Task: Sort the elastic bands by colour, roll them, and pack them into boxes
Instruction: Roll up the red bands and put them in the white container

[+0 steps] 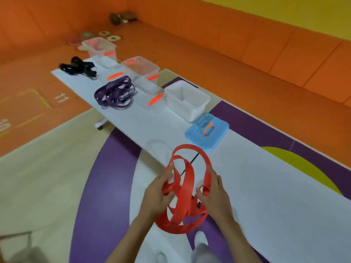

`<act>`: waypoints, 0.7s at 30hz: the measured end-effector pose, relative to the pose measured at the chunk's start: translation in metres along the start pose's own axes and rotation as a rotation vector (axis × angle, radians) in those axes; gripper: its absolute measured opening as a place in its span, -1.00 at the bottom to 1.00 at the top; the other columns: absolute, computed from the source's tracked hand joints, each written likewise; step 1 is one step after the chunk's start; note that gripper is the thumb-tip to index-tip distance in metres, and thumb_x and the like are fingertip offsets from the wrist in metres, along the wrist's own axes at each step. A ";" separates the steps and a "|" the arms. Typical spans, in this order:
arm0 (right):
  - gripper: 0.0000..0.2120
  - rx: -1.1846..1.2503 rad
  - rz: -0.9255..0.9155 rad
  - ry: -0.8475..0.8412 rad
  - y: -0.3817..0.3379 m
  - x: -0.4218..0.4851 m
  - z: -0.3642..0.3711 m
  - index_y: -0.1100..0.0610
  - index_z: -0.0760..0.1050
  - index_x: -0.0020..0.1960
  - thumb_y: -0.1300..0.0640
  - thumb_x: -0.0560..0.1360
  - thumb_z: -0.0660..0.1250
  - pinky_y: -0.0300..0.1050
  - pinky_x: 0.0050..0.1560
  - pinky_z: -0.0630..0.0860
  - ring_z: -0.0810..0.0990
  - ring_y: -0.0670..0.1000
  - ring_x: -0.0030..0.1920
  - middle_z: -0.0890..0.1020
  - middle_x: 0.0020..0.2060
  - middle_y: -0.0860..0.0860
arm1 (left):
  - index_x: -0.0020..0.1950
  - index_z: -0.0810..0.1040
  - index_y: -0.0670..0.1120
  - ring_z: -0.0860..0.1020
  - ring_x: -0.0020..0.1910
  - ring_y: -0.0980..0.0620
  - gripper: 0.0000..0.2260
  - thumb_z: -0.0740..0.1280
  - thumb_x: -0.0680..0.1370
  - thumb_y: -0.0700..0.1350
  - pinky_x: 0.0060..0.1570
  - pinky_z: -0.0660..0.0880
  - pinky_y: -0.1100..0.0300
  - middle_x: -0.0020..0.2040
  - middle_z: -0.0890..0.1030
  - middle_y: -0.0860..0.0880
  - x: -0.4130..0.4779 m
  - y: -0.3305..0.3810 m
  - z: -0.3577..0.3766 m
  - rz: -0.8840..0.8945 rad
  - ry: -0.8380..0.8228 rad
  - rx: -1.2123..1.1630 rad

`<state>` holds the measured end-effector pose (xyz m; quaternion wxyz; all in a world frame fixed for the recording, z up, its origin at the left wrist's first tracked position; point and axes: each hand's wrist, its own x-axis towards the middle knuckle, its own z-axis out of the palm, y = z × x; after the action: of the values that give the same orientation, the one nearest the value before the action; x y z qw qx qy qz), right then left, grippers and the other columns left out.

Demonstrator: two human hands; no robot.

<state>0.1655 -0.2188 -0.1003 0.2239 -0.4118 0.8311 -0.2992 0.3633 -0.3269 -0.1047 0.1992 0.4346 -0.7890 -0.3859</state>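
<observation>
Red bands (190, 178) hung in a tangle between the left hand (157, 194) and the right hand (214, 192). Each hand had a tight grip on the loops, with fingers curled round them, up over the near edge of the white table (266, 186). Just past them lay a blue lid (218, 130), then a white box (190, 109). Farther along sat purple bands (114, 93), clear boxes (144, 71) and black bands (79, 68).
</observation>
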 end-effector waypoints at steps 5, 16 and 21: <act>-0.01 -0.008 -0.058 -0.070 -0.055 0.041 0.038 -0.30 -0.19 0.66 -0.14 0.53 0.47 0.08 0.23 0.58 0.63 0.11 0.32 0.39 0.53 -0.08 | 0.64 0.15 0.39 0.53 -0.18 0.11 -0.14 0.44 0.50 -0.16 -0.17 0.42 0.43 -0.14 0.50 0.11 0.016 -0.036 -0.051 -0.089 0.082 0.029; -0.10 0.045 -0.036 -0.116 -0.103 0.193 0.102 -0.11 -0.03 0.71 -0.08 0.58 0.46 0.06 0.27 0.62 0.63 0.06 0.31 0.49 0.38 -0.05 | 0.57 0.15 0.47 0.52 -0.32 0.08 -0.11 0.40 0.45 -0.21 -0.32 0.50 0.32 -0.31 0.52 0.09 0.149 -0.090 -0.113 -0.167 0.134 0.003; -0.10 0.105 0.034 -0.111 -0.111 0.259 0.110 -0.07 0.02 0.71 -0.10 0.56 0.49 0.09 0.37 0.55 0.56 0.09 0.42 0.44 0.51 -0.01 | 0.52 0.12 0.47 0.60 -0.22 0.20 -0.19 0.38 0.41 -0.07 -0.35 0.46 0.45 -0.27 0.56 0.19 0.237 -0.093 -0.125 -0.153 0.042 0.005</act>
<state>0.1495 -0.5184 -0.1363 0.2960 -0.4014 0.8074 -0.3152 0.3655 -0.6107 -0.1050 0.1844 0.5022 -0.7500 -0.3891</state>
